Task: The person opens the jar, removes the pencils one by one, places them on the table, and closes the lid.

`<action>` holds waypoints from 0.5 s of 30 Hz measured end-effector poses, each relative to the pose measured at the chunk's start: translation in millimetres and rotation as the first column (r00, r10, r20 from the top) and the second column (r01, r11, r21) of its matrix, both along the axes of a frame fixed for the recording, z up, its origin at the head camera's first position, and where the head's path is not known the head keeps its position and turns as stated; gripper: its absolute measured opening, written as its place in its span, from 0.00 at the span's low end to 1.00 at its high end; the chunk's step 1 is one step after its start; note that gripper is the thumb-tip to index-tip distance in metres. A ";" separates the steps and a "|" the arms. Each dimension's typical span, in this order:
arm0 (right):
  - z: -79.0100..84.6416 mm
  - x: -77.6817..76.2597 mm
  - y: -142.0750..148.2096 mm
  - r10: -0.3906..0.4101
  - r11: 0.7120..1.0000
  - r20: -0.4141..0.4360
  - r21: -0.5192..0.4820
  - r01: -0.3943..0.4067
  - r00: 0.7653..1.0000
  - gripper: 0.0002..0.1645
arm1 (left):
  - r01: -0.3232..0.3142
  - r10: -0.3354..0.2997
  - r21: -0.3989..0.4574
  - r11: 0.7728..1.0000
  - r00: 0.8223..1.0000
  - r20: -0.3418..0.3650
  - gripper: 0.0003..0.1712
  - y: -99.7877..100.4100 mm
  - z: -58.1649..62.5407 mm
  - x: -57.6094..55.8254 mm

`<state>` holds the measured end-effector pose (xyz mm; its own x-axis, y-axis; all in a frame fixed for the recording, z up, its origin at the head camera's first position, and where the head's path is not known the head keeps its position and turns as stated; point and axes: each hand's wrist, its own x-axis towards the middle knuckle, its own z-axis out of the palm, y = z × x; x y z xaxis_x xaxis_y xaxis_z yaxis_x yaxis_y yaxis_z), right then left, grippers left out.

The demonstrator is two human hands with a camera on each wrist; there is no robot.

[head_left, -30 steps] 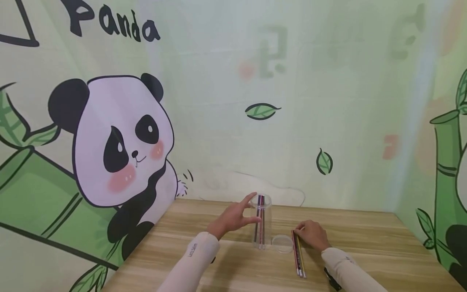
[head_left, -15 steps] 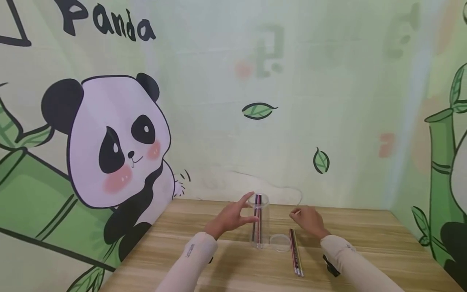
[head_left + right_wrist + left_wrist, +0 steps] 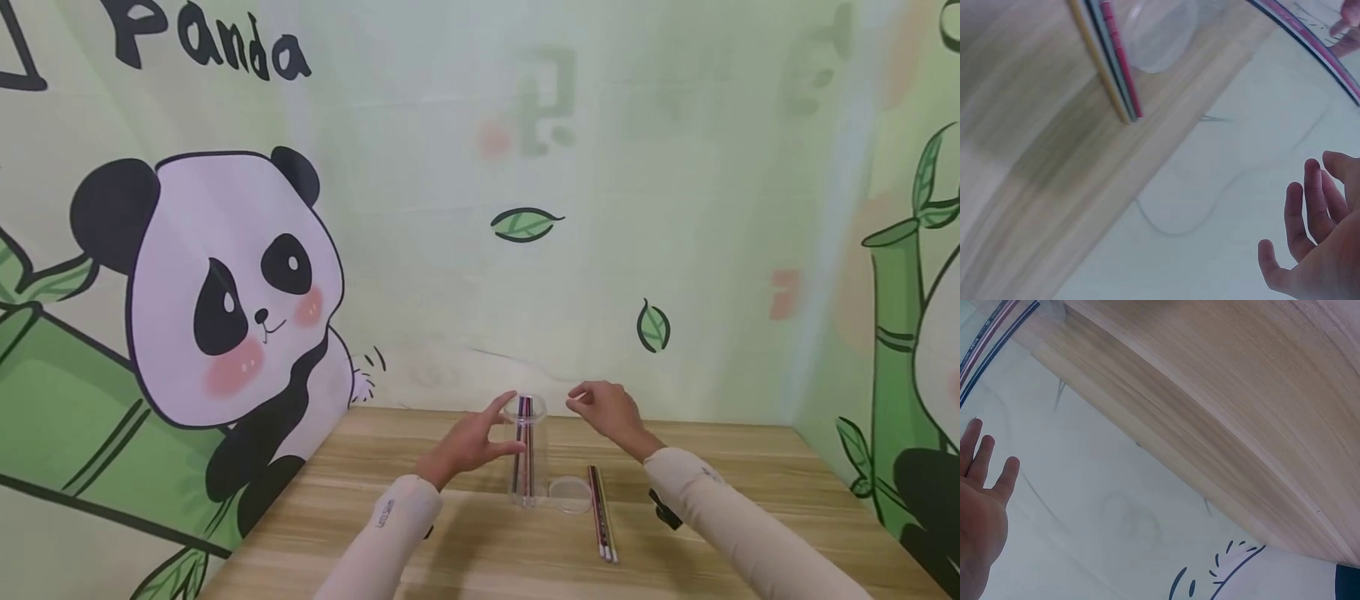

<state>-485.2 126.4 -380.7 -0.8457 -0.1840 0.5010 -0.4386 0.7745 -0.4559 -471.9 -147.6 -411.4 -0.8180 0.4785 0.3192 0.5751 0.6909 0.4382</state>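
Note:
A tall clear plastic cylinder (image 3: 537, 467) stands upright on the table, with several dark and pink pencils (image 3: 523, 458) inside. My left hand (image 3: 467, 446) holds it from the left, thumb against its side and index finger up at the rim. To the right of the rim, my right hand (image 3: 611, 414) is raised with loosely bent fingers; nothing shows between them in the right wrist view. Below that hand lie three loose pencils (image 3: 600, 512) side by side, yellow, dark and red in the right wrist view. A round clear lid (image 3: 570, 495) lies between cylinder and loose pencils.
The wood-grain table (image 3: 712, 492) ends at a pale green wall sheet (image 3: 420, 275) printed with a panda (image 3: 247, 292), bamboo and leaves. Dark straps show under both sleeves.
My right hand has left the loose pencils and moved up and to the left, near the cylinder's top. The left hand stays at the cylinder. The head view has shifted slightly.

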 end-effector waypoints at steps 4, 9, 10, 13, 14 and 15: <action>13.3 3.1 -8.3 0.020 1.000 -0.015 0.003 -0.020 1.000 0.14 | -0.009 0.009 0.004 1.000 1.000 0.020 0.52 0.1 1.9 1.8; 23.9 4.2 -18.2 0.047 0.999 -0.025 -0.007 -0.047 0.999 0.14 | 0.000 0.000 -0.004 1.000 1.000 0.009 0.52 -0.8 1.1 -0.2; 26.0 5.0 -20.4 0.057 0.998 -0.032 -0.009 -0.057 0.998 0.14 | -0.001 0.001 -0.006 1.000 1.000 0.008 0.52 -0.9 0.8 -0.5; 31.1 7.6 -27.2 0.071 0.997 -0.030 -0.017 -0.071 0.997 0.13 | -0.003 0.003 -0.005 1.000 1.000 0.011 0.53 -0.8 1.0 -1.1; 32.3 8.4 -29.4 0.075 0.997 -0.029 -0.015 -0.076 0.997 0.13 | -0.002 0.002 -0.005 1.000 1.000 0.008 0.53 -0.7 1.0 -0.9; 33.2 9.2 -31.7 0.081 0.997 -0.027 -0.015 -0.082 0.996 0.13 | -0.001 0.001 -0.005 1.000 1.000 0.007 0.53 -0.5 1.1 -0.8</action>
